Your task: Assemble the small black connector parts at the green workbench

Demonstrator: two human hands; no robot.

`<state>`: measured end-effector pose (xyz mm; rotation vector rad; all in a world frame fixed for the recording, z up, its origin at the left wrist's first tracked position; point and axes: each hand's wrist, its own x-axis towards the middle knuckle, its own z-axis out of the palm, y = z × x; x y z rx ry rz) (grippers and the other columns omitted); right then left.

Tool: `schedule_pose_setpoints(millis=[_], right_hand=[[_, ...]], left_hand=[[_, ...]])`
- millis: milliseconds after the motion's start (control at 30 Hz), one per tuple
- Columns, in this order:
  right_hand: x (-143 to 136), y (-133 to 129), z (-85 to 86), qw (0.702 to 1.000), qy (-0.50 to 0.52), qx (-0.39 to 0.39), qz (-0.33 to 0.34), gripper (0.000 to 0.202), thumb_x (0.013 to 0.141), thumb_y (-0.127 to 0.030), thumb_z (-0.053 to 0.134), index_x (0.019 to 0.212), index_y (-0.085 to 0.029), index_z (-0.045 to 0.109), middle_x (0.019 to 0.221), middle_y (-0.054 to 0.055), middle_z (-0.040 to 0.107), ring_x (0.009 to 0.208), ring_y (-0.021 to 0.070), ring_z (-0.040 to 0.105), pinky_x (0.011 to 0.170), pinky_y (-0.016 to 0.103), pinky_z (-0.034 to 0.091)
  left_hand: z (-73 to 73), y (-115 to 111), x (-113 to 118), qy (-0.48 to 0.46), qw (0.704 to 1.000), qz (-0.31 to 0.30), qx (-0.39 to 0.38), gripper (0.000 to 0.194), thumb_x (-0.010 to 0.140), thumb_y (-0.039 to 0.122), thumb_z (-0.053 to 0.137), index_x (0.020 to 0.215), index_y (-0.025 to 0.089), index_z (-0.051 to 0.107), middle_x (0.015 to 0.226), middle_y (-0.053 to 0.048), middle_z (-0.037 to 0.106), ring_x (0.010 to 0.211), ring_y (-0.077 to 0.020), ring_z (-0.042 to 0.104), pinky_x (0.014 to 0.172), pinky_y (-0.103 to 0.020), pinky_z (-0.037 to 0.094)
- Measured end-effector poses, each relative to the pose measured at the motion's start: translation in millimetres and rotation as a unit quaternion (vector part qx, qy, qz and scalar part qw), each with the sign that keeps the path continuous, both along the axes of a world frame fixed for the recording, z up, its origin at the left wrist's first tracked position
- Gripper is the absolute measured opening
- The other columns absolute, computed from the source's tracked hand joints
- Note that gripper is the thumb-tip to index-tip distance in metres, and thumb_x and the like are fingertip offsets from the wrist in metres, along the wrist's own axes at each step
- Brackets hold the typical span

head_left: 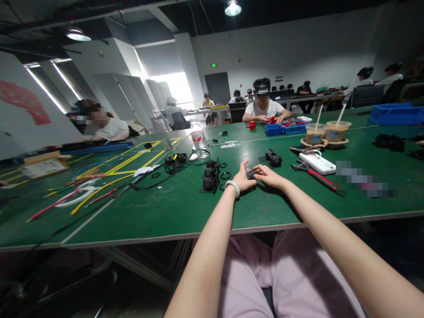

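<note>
Between my two hands, just above the green table (172,216), is a small black plastic part (251,175). My left hand (244,179), with a pale bangle at the wrist, is closed around its left side. The fingers of my right hand (267,175) pinch it from the right. To the left stand several black parts (210,176) in a row, and black rings (225,175) lie beside them. Another pair of black parts (272,157) sits beyond my right hand. What exactly the held part is, I cannot make out.
Red-handled pliers (319,179), a white power bank or phone (318,163) and two iced drinks (337,131) in a carrier lie to the right. Coloured cables (99,192) spread over the left side. Across the table a person (265,108) handles red parts by a blue bin (286,128).
</note>
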<state>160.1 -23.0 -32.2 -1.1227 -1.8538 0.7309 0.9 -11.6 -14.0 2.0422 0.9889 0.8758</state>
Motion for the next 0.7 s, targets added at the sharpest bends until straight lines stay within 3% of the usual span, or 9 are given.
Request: schedule_pose_setpoints(millis=[300,700], right_hand=[[-0.4,-5.1,2.6,0.997,0.047,-0.032,0.047,0.041,0.061,-0.015,0.054,0.099,-0.022,0.042,0.09,0.0,0.039,0.066,0.0061,0.047,0.07,0.028,0.043],[0.7,-5.1,1.5,0.998,0.042,-0.022,0.043,0.038,0.06,-0.016,0.055,0.096,-0.022,0.043,0.092,0.0,0.039,0.066,0.0054,0.049,0.072,0.029,0.044]], left_hand=[[-5.8,6.3,-1.2,0.002,1.0,-0.019,0.016,0.086,0.053,0.018,0.062,0.123,0.019,0.011,0.088,-0.004,0.048,0.068,-0.01,0.05,0.075,-0.036,0.04],[-1.7,1.6,-0.1,0.005,1.0,-0.011,0.01,0.085,0.053,0.017,0.062,0.122,0.018,0.014,0.085,-0.002,0.049,0.068,-0.0098,0.05,0.075,-0.033,0.04]])
